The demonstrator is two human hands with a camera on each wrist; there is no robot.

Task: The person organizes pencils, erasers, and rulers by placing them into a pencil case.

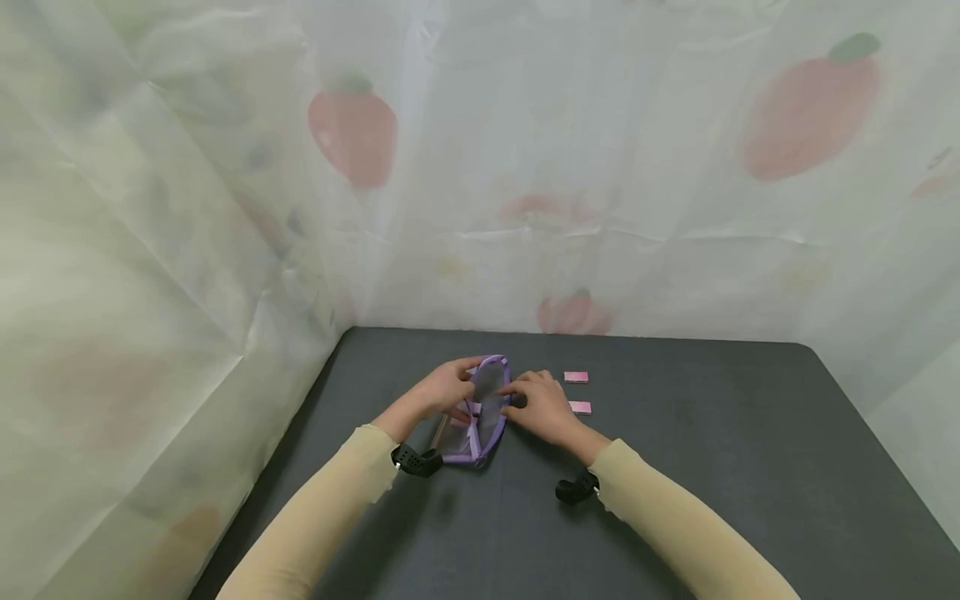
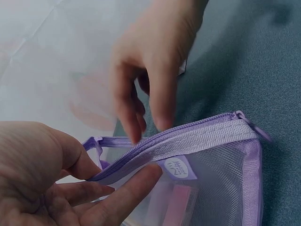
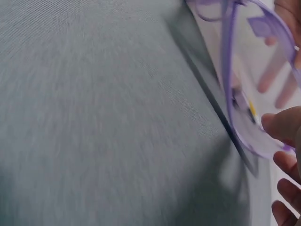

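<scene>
Dark table (image 1: 712,467) (perhaps cards (image 1: 576,377)) beside pouch (image 1: 483,412).

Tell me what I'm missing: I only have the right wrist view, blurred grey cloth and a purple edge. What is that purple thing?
Observer: A purple-trimmed mesh pouch lying on the dark table, with both hands at it.
Operator: Is the left hand holding it?
Observer: Yes. In the left wrist view the left hand pinches the pouch's zipper band near one end.
Operator: And the right hand?
Observer: The right hand has its fingertips down at the zipper line; whether they grip anything I cannot tell.
Operator: Anything else on the table?
Observer: Two small pink pieces lie just beyond the right hand, apart from the pouch.
</scene>
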